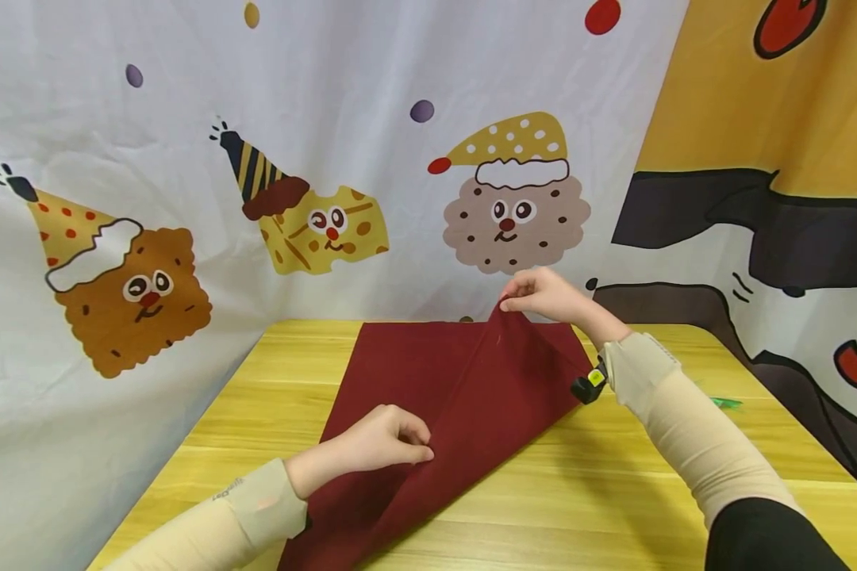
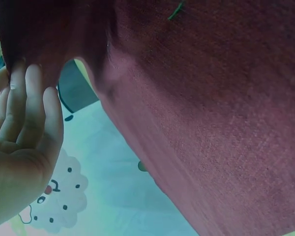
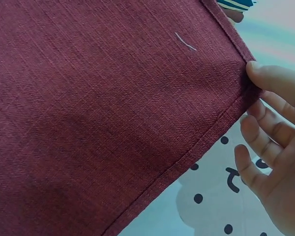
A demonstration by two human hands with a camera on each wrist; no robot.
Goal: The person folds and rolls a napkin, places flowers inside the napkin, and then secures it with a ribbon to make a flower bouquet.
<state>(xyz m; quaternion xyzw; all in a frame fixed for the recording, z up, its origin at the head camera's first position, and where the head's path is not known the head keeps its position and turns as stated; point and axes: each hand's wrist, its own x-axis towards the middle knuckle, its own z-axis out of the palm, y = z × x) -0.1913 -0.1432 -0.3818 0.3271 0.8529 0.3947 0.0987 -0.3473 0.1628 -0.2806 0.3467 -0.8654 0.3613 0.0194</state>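
A dark red cloth (image 1: 400,357) with a stitched hem lies over the wooden table, its right side lifted and folded across toward the left. My right hand (image 1: 543,297) pinches a raised corner of the cloth between thumb and fingers; the right wrist view shows this hemmed corner of the cloth (image 3: 137,98) close up, with a pale loose thread on it. Lower and to the left, my left hand (image 1: 389,440) pinches the edge of the folded part. In the left wrist view the left hand (image 2: 29,128) has its fingers against the cloth (image 2: 211,108).
The yellow wood-grain table (image 1: 578,492) extends to both sides of the cloth. A small green strand (image 1: 726,403) lies on its right side. Behind the table hangs a white curtain (image 1: 371,79) printed with cartoon snacks. A black device (image 1: 589,387) is strapped at the right wrist.
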